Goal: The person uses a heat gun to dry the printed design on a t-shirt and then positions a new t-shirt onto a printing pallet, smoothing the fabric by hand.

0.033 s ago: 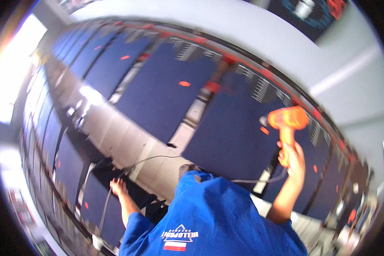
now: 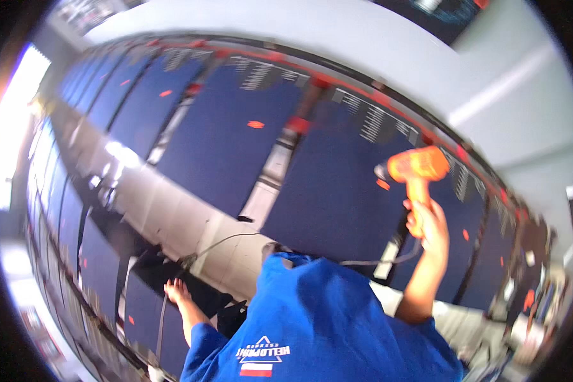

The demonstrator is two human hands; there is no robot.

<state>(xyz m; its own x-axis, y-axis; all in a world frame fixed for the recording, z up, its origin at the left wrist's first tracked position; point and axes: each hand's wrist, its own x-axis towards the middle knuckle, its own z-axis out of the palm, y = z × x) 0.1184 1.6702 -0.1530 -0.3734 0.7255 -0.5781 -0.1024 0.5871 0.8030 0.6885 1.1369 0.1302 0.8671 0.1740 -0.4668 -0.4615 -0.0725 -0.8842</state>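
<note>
My right hand point(image 2: 430, 224) is wrapped round the handle of an orange heat gun point(image 2: 419, 167), raised at the right. Its metal nozzle points left, over a dark blue panel point(image 2: 334, 184). A thin dark power cord point(image 2: 369, 262) runs from below the handle past my waist to the lower left. There my left hand point(image 2: 178, 290) is held low with the cord at its fingers, where the cord bends and continues downward. The fingers look curled on the cord, though blur hides the exact grip.
Several blue panels with small orange marks line a long, red-and-black-edged structure point(image 2: 320, 81) curving across the view. A second row of panels point(image 2: 99, 248) stands at the left, with pale tiled floor point(image 2: 178, 219) between. Cluttered equipment point(image 2: 528, 331) stands at the lower right.
The whole scene has shifted slightly left and up in the view. The heat gun stays in my right hand at a similar tilt, and my left hand sits slightly lower in the picture.
</note>
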